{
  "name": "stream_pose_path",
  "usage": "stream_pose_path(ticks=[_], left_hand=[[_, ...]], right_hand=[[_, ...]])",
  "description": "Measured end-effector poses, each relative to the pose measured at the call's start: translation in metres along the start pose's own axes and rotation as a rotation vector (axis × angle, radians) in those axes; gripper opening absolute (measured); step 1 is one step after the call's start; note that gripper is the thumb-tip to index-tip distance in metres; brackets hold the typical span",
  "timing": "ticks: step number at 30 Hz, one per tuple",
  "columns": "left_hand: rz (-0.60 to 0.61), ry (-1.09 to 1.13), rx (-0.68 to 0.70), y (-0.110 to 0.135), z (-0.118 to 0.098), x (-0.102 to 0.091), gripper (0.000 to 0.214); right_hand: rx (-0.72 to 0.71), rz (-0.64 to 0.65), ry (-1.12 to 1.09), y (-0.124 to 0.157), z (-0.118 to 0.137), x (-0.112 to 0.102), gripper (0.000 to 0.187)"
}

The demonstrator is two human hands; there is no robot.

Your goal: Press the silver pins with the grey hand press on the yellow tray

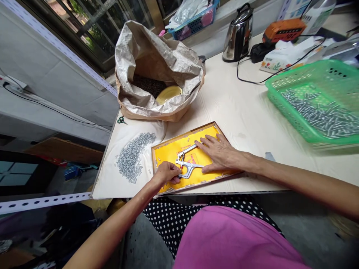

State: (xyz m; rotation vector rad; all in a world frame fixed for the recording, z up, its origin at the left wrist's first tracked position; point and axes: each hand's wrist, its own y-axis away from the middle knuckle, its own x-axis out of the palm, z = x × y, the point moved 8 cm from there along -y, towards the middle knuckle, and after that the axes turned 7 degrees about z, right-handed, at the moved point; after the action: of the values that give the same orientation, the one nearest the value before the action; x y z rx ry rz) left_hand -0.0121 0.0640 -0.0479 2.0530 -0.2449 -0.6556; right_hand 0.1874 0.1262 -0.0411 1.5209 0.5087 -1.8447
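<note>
Left: a pile of small metal pieces (133,157). The left hand (168,172), fingers curled together, meets the head of the pliers (191,169); what it pinches cannot be made out. The pliers, handles spread, lie between both hands over a yellow tray (165,153). The right hand (217,149), splayed wide, hides the handle ends. Far right: a green basket (294,123), cut off.

A pale desk (232,108) is standing beside a gray-white wall (36,48) and a big window (120,22), where daylight is shining on green leaves (96,33) outside, and a gray floor (146,243) is showing underneath.
</note>
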Motion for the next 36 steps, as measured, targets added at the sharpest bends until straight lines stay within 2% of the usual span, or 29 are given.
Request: stream_pose_path(ticks=[5, 9, 20, 22, 23, 25, 27, 29, 32, 36], left_hand=[[-0.010, -0.021, 0.009, 0.000, -0.001, 0.000, 0.023], [0.000, -0.047, -0.003, -0.002, -0.002, 0.000, 0.025], [0.025, -0.073, -0.012, 0.001, 0.001, 0.003, 0.027], [0.000, -0.146, -0.005, 0.006, 0.002, 0.003, 0.028], [-0.046, -0.226, 0.032, 0.009, 0.000, 0.001, 0.028], [-0.212, -0.447, 0.195, 0.020, -0.013, -0.003, 0.024], [-0.387, -0.660, 0.446, 0.033, -0.033, 0.001, 0.016], [-0.464, -0.793, 0.687, 0.041, -0.051, 0.014, 0.031], [-0.385, -0.909, 0.906, 0.033, -0.070, 0.035, 0.043], [-0.250, -1.025, 0.942, 0.013, -0.082, 0.043, 0.051]], right_hand=[[0.017, 0.034, -0.003, 0.003, 0.009, 0.000, 0.108], [-0.002, -0.006, 0.026, 0.007, 0.014, -0.008, 0.093], [-0.074, -0.109, -0.019, 0.014, 0.019, -0.008, 0.076], [-0.082, -0.125, -0.041, 0.015, 0.019, -0.007, 0.071], [-0.092, -0.127, -0.055, 0.016, 0.019, -0.007, 0.069], [-0.122, -0.124, -0.092, 0.018, 0.021, -0.007, 0.066], [-0.158, -0.126, -0.129, 0.017, 0.024, -0.008, 0.064], [-0.194, -0.140, -0.168, 0.014, 0.028, -0.010, 0.062], [-0.236, -0.171, -0.235, 0.006, 0.034, -0.012, 0.064], [-0.144, -0.099, -0.192, -0.002, 0.029, -0.010, 0.078]])
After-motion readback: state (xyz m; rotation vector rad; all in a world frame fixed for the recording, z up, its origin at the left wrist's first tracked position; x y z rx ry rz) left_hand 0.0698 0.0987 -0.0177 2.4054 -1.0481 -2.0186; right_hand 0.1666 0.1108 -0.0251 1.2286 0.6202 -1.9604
